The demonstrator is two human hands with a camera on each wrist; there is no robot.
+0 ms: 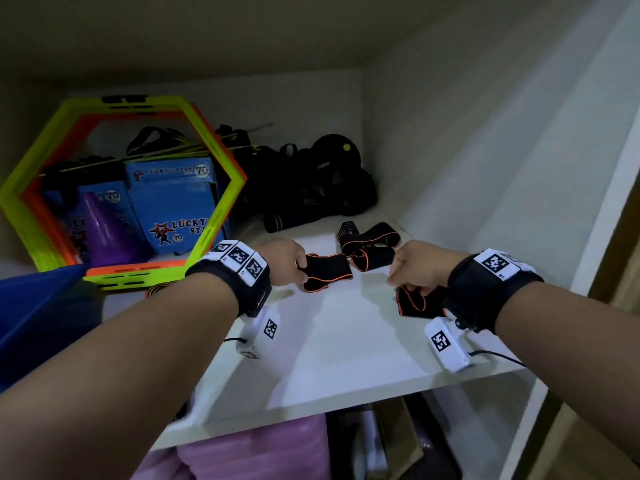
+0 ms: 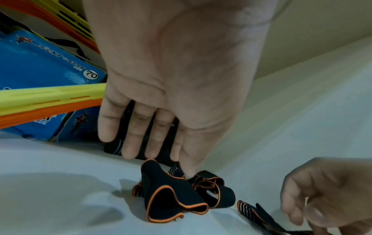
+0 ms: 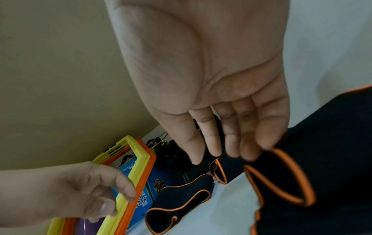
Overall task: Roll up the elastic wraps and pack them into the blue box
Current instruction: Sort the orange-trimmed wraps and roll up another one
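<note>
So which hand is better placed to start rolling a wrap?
Probably the right hand: its fingers rest on the front wrap, lying alone near the shelf edge. The left hand is open beside the folded wrap, touching at most its end.

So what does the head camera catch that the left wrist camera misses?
Only the head view shows both tagged black wristbands, the dark blue plastic box at the left edge, and pink rolls below the white shelf. Only the left wrist view shows the left hand from the palm side, fingers straight. Both show the black orange-edged elastic wraps, the yellow-and-orange hexagon frames and the right hand.
</note>
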